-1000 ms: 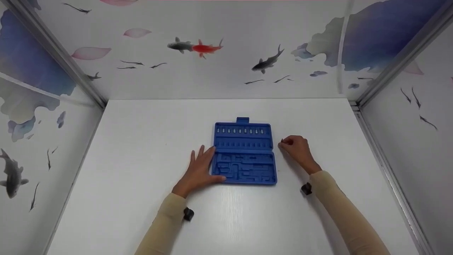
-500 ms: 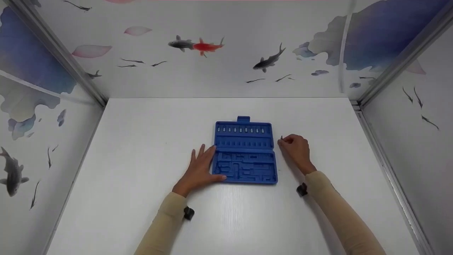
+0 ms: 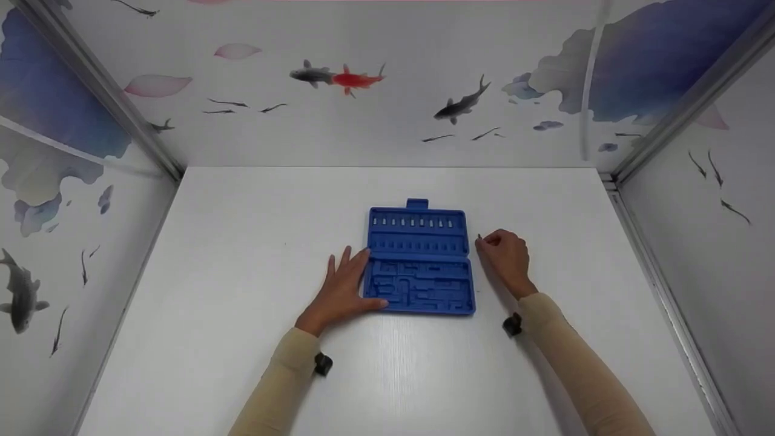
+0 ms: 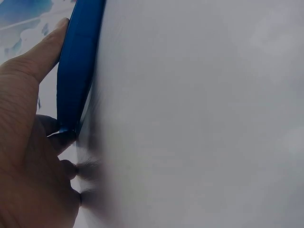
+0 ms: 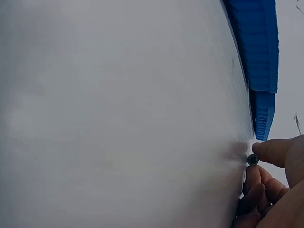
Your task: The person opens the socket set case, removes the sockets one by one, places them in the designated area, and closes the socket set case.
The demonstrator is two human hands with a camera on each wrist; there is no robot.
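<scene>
An open blue plastic tool case (image 3: 419,260) lies flat on the white table (image 3: 242,242), its molded slots facing up, with small bits in the far row. My left hand (image 3: 342,289) lies flat against the case's left edge, thumb at the near left corner; in the left wrist view the fingers (image 4: 33,61) press along the blue case edge (image 4: 78,66). My right hand (image 3: 504,254) sits just right of the case, fingers curled, pinching a small dark bit (image 5: 252,159) against the tabletop, close to the blue case (image 5: 256,52).
White booth walls painted with fish and petals (image 3: 339,79) enclose the table on three sides, with metal corner posts (image 3: 91,85). Small black wrist cameras sit on both sleeves (image 3: 323,364).
My right hand has shifted slightly left and away from me, toward the case, still pinching the small bit. The left hand and the case stay where they were.
</scene>
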